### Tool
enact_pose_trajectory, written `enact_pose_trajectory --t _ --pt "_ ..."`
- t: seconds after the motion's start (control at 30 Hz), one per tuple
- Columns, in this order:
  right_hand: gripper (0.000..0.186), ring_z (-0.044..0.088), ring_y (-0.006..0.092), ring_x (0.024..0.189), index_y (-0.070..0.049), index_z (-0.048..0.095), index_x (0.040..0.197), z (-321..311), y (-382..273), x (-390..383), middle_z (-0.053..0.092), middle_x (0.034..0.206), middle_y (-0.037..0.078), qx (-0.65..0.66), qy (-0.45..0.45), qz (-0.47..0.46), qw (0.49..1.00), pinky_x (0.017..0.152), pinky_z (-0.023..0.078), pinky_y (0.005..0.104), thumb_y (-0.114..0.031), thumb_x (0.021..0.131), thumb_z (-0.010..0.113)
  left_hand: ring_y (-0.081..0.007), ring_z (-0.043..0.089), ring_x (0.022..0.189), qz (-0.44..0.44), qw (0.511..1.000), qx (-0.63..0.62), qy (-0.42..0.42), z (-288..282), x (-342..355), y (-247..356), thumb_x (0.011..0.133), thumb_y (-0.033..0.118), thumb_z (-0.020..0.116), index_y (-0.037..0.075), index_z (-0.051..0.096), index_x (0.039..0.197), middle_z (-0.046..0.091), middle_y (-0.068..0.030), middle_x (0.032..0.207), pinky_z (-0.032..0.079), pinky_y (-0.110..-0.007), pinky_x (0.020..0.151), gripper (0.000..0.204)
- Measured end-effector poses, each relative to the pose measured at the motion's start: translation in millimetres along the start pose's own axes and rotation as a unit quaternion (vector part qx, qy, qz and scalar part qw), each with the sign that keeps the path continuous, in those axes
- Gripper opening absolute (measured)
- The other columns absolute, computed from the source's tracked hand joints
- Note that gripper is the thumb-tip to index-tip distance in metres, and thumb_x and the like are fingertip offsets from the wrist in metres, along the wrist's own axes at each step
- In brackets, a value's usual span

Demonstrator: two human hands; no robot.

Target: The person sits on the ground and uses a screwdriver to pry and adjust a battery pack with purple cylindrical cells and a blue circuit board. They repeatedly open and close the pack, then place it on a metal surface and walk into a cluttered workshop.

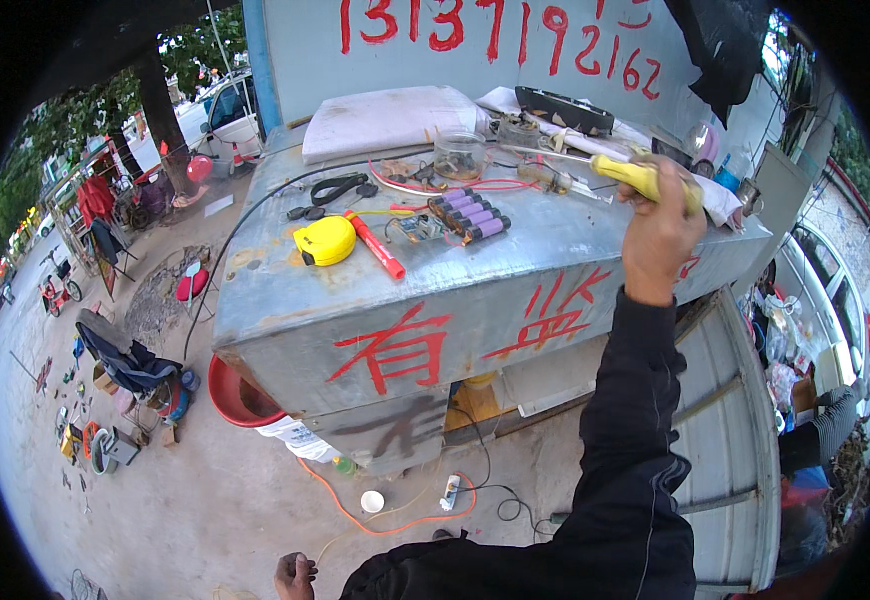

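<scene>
Above the right part of a grey metal cabinet top (265, 285), my right hand (663, 230) is wrapped round the yellow handle of a tool (627, 174). Its thin metal shaft points left; I cannot tell whether it is a screwdriver or a soldering iron. Low in the picture, my left hand (295, 577) hangs by my body with curled fingers; anything inside them is hidden. A pack of purple cylindrical battery cells (472, 217) lies on the cabinet, beside a small circuit board (417, 230) with wires. Left of these are a red marker pen (379, 248) and a yellow tape measure (325, 241).
A clear round tub (459, 157), a white padded slab (390, 122) and a black tray-like part (565, 110) lie farther back. A black cable (245, 222) crosses the left edge. Below stand a red basin (240, 395) and a white cup (372, 501); an orange cord (385, 530) lies on the ground.
</scene>
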State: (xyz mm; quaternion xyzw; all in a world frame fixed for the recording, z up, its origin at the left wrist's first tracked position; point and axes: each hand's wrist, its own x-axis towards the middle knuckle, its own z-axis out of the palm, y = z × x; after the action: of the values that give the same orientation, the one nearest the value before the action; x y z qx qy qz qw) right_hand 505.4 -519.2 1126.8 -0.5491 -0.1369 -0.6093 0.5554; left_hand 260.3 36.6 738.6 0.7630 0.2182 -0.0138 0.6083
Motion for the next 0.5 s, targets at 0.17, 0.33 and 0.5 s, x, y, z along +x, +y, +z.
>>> enact_pose_trajectory --t 0.17,0.33,0.5 --pt "0.031 0.068 0.0251 0.099 0.004 0.064 0.116 17 -34 -109 0.07 0.109 0.019 0.165 -0.241 0.062 0.954 0.084 0.056 0.0372 -0.009 0.088 0.066 -0.0219 0.07 0.086 0.085 0.988 -0.061 -0.117 26 2 99 0.1 0.042 0.062 -0.005 0.058 0.123 0.072 -0.0163 0.098 0.055 -0.033 0.076 0.053" --pt "0.036 0.067 0.0268 0.103 -0.005 0.067 0.113 83 -84 -245 0.068 0.112 0.012 0.301 -0.51 0.179 0.786 0.091 0.052 0.0391 -0.01 0.08 0.079 -0.0293 0.059 0.123 0.191 0.892 -0.375 -0.168 94 -6 193 0.093 0.07 0.057 -0.006 0.036 0.148 0.058 -0.0232 0.136 0.047 -0.044 0.104 0.096" --pt "0.043 0.063 0.0313 0.11 -0.004 0.067 0.112 104 -102 -265 0.066 0.114 0.013 0.259 -0.647 0.129 0.705 0.095 0.05 0.0404 -0.027 0.079 0.083 -0.0325 0.063 0.113 0.11 0.845 -0.495 -0.17 91 -5 202 0.106 0.05 0.042 -0.001 0.051 0.132 0.065 -0.0229 0.122 0.05 -0.046 0.099 0.058"
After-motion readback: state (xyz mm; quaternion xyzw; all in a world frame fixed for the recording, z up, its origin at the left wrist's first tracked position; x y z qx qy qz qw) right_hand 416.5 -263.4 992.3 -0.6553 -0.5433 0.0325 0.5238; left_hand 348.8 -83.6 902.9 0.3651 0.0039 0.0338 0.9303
